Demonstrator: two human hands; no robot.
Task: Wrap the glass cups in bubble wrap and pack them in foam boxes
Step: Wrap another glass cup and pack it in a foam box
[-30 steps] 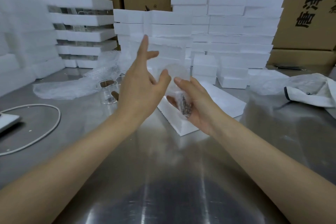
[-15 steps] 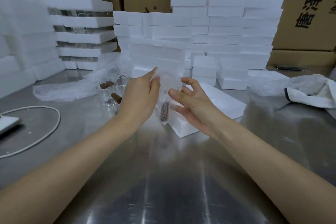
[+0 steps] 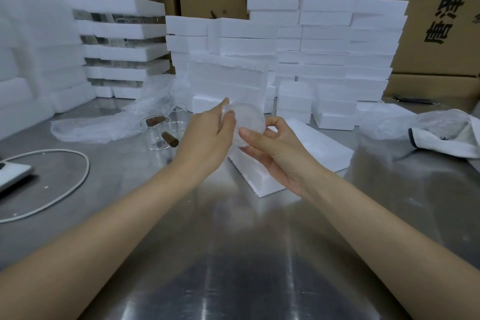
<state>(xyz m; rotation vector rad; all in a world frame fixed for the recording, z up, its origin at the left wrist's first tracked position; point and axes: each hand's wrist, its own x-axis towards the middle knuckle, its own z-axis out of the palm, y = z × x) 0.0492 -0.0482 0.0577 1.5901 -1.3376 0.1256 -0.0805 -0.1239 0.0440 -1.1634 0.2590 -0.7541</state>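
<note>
Left hand [image 3: 207,135] and right hand [image 3: 275,153] grip a wrapped cup [image 3: 246,122] above the foam box [image 3: 319,148], not yet packed, while bare cups [image 3: 155,132] stand unwrapped toward the left edge of the worktop [image 3: 233,254].

left hand [image 3: 207,135] lowered onto wrapped cup [image 3: 248,119], wrapped cup seemingly turned end-on

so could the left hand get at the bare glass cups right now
Probably not yet: the left hand is pinching the wrapped cup. The glass cups stand close to its left with nothing between, so once it lets go, likely yes.
</note>
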